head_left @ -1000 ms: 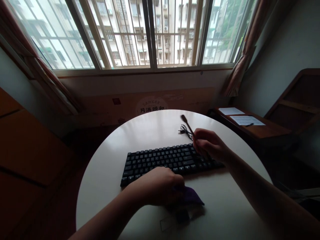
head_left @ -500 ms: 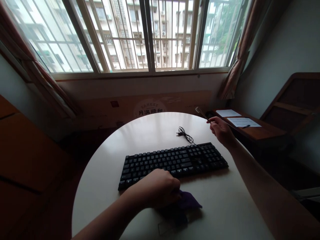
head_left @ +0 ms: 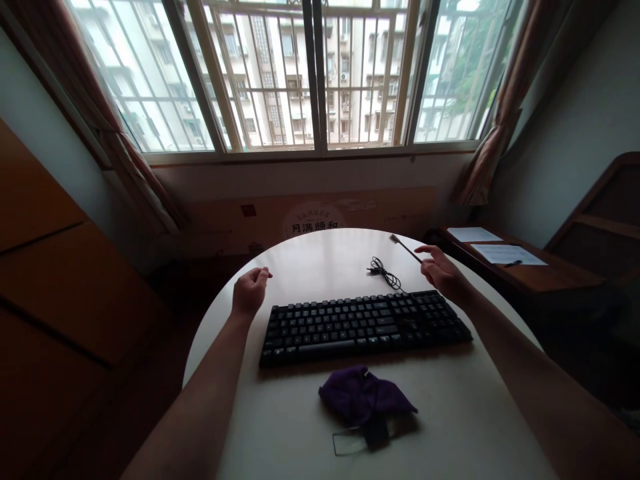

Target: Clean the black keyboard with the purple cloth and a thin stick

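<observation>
My right hand [head_left: 443, 272] grips a small brush [head_left: 409, 249] by its thin handle, index finger partly raised. The bristle head points to the far left, above the table's far side. My left hand [head_left: 250, 291] is closed in a loose fist left of the keyboard's far left corner, with nothing visible in it. Between my arms lies a black keyboard [head_left: 365, 330], its cable [head_left: 385, 273] bundled behind it. A crumpled purple cloth [head_left: 357, 393] rests in front of the keyboard. It partly covers a small dark object [head_left: 376, 433] beside a thin, clear rectangular outline.
Everything sits on a round white table [head_left: 285, 427]. At the right stands a wooden chair [head_left: 560, 277] with papers [head_left: 509, 253] and a pen [head_left: 513, 264] on its seat. A long printed box [head_left: 390, 203] leans under the window; an orange-brown cabinet [head_left: 55, 267] is at the left.
My left hand has let go of the purple cloth and moved up and left past the keyboard. The brush has turned in my right hand, and my view has shifted slightly left.
</observation>
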